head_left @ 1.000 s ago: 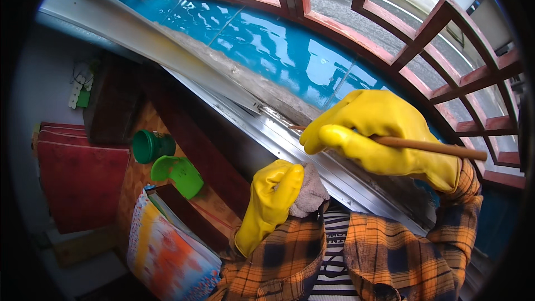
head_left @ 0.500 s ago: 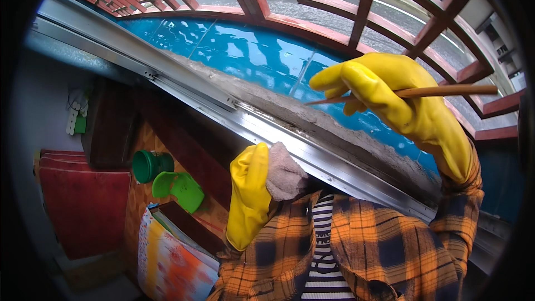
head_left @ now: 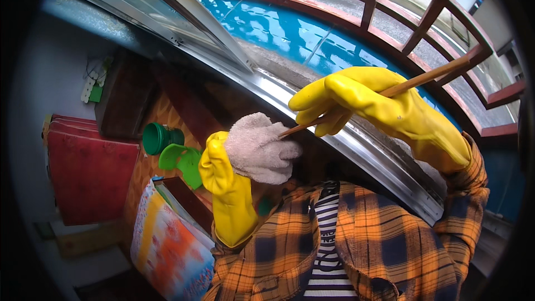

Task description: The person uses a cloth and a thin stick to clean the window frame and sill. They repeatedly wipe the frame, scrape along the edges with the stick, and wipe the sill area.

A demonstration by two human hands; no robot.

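Both hands wear yellow rubber gloves. My left hand (head_left: 218,161) is closed on a bunched pinkish-grey cloth (head_left: 257,149), held up on the inner side of the window track. Between its fingers and thumb my right hand (head_left: 356,100) grips a thin brown wooden stick (head_left: 429,77), like a chopstick. The stick's narrow tip meets the edge of the cloth. Below the right hand runs the metal window track (head_left: 365,153). The left fingertips are partly hidden behind the cloth.
A sliding window sash (head_left: 192,11) stands at the upper left of the track. Outside lie a wet blue tiled ledge (head_left: 284,36) and a red grille (head_left: 370,0). Inside are a green bucket (head_left: 156,138), a green chair (head_left: 186,164) and a red padded panel (head_left: 92,170).
My left hand has raised the cloth, which is now spread over the fingers. The right hand has drawn the stick's tip from the track side to the cloth. The window sash now shows more.
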